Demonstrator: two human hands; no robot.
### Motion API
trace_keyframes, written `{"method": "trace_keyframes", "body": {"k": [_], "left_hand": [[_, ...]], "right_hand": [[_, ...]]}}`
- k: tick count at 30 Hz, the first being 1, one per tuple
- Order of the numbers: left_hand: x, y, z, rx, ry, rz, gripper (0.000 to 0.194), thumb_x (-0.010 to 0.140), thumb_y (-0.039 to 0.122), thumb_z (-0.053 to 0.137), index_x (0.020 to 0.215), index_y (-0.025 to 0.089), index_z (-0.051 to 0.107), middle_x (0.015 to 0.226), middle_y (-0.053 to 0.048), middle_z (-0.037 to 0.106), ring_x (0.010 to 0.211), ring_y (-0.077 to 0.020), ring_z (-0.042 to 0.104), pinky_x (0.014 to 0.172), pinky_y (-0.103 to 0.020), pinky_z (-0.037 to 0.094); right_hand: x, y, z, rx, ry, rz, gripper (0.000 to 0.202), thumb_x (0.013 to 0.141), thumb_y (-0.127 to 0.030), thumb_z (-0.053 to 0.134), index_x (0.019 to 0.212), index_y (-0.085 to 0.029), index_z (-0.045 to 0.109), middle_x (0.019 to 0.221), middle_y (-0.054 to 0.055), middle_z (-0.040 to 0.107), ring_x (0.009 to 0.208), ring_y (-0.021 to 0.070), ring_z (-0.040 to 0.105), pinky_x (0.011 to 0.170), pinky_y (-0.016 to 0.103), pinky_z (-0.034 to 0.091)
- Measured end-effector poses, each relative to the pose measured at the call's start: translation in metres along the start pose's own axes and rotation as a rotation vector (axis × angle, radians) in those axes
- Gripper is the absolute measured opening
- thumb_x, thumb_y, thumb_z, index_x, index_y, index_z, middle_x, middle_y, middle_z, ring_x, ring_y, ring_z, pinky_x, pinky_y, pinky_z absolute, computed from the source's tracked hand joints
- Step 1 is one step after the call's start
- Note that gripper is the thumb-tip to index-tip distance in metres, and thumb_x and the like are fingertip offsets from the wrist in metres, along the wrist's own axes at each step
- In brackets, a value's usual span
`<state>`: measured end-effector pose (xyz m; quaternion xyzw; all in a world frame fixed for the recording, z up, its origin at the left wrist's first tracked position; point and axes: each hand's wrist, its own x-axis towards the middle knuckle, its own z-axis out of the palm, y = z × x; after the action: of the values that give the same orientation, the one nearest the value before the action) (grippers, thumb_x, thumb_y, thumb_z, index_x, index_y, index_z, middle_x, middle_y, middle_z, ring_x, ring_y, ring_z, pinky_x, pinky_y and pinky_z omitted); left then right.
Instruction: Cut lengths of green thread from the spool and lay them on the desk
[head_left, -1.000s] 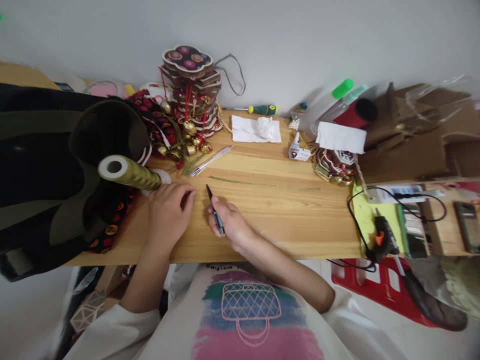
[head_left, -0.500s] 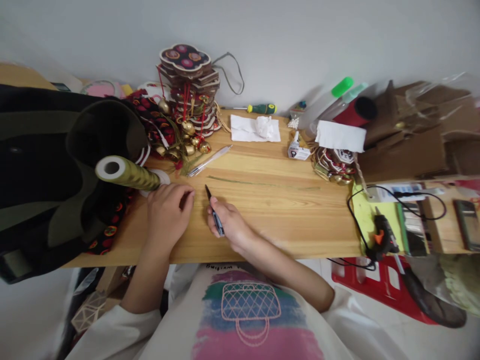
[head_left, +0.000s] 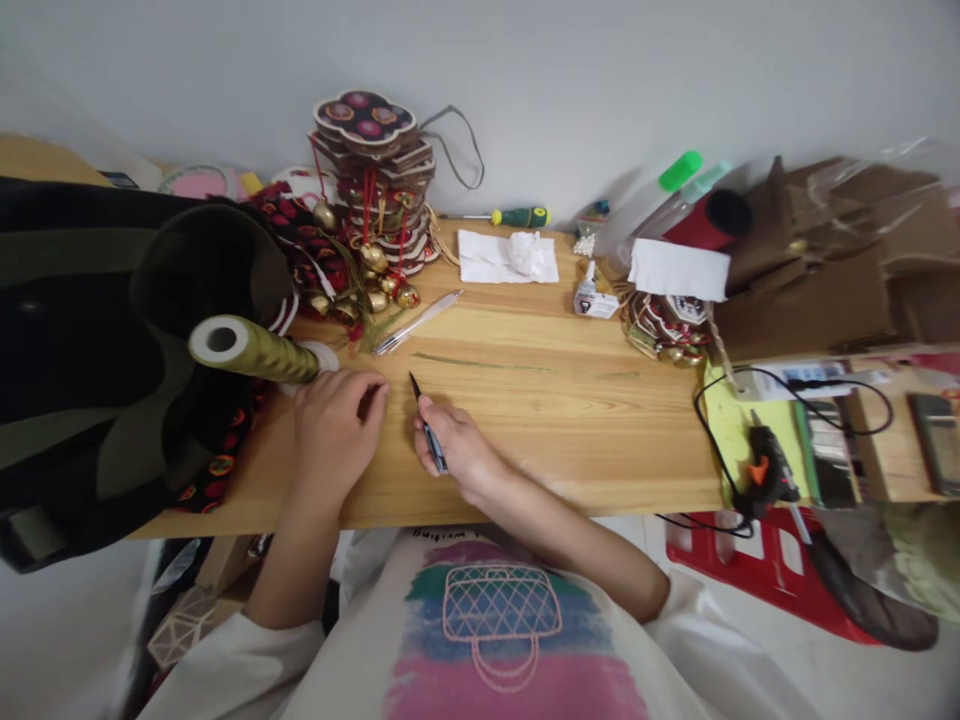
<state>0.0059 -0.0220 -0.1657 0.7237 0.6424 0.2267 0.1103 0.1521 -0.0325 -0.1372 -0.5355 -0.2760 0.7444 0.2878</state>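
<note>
My right hand (head_left: 454, 445) is closed around a slim tool with a dark pointed tip and a grey-blue body (head_left: 433, 440). The tip points away from me, over the table. My left hand (head_left: 337, 415) rests on the wood to its left, fingers curled inward; what they hold, if anything, is hidden. Right beside that hand, the olive thread spool (head_left: 281, 360) leans on its side, its white end ring close to my knuckles. A thin green cord (head_left: 480, 364) lies stretched across the table beyond both hands. A clear pen (head_left: 420, 322) lies behind the cord.
A stack of flower-shaped fabric pieces (head_left: 365, 118) with gold bells stands back left. A dark bag (head_left: 67, 350) covers the left side. Behind are a green-handled screwdriver (head_left: 521, 217), white paper (head_left: 484, 258) and a small glue bottle (head_left: 594, 295). A corded glue gun (head_left: 769, 470) lies right.
The view has shifted very slightly. Both hands stay in place, with the tool still in my right hand.
</note>
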Motion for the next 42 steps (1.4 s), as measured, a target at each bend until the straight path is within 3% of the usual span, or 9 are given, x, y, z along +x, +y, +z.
{"method": "trace_keyframes", "body": {"k": [14,22,25,31,35,42], "left_hand": [[0.000,0.001,-0.001,-0.063,-0.023,-0.055,0.022,0.087,0.033,0.046,0.082,0.021,0.063,0.081,-0.005,0.068,0.078,-0.0214,0.061,0.075,-0.035,0.042],[0.001,0.012,-0.002,-0.337,-0.078,-0.144,0.030,0.087,0.036,0.048,0.104,0.019,0.067,0.096,-0.006,0.071,0.088,-0.0197,0.064,0.084,-0.034,0.049],[0.005,0.016,-0.003,-0.479,-0.133,-0.218,0.034,0.083,0.038,0.053,0.108,0.019,0.066,0.091,-0.004,0.071,0.082,-0.0178,0.064,0.078,-0.032,0.050],[0.022,0.020,-0.009,-0.871,-0.358,-0.236,0.030,0.074,0.034,0.063,0.099,0.018,0.067,0.079,-0.002,0.066,0.072,-0.0143,0.060,0.069,-0.028,0.049],[0.027,0.022,-0.011,-0.968,-0.501,-0.234,0.025,0.072,0.036,0.066,0.090,0.018,0.065,0.067,0.000,0.061,0.062,-0.0125,0.054,0.060,-0.026,0.045],[0.024,0.028,-0.008,-0.937,-0.498,-0.164,0.032,0.082,0.048,0.060,0.072,0.017,0.060,0.064,0.000,0.058,0.058,-0.0108,0.047,0.057,-0.025,0.041]], "right_hand": [[0.004,0.010,-0.002,0.021,-0.023,-0.062,0.041,0.097,-0.044,0.037,0.064,-0.021,0.043,0.033,-0.009,0.039,0.033,0.0066,0.031,0.041,0.022,0.022],[-0.002,0.019,-0.005,-0.020,-0.081,-0.218,0.048,0.088,-0.066,0.038,0.068,-0.022,0.042,0.034,-0.009,0.040,0.033,0.0066,0.029,0.043,0.023,0.024],[-0.006,0.023,-0.009,-0.010,-0.110,-0.230,0.052,0.083,-0.073,0.039,0.070,-0.023,0.042,0.035,-0.010,0.040,0.033,0.0066,0.029,0.041,0.024,0.023],[-0.013,0.027,-0.018,0.056,-0.180,-0.214,0.054,0.080,-0.076,0.043,0.073,-0.022,0.044,0.036,-0.010,0.040,0.032,0.0064,0.026,0.039,0.024,0.019],[-0.018,0.027,-0.024,0.106,-0.206,-0.205,0.054,0.078,-0.076,0.046,0.074,-0.022,0.044,0.036,-0.010,0.040,0.032,0.0062,0.025,0.039,0.024,0.018],[-0.024,0.022,-0.031,0.175,-0.217,-0.209,0.051,0.080,-0.074,0.047,0.073,-0.023,0.042,0.035,-0.011,0.038,0.032,0.0065,0.024,0.040,0.025,0.016]]}}
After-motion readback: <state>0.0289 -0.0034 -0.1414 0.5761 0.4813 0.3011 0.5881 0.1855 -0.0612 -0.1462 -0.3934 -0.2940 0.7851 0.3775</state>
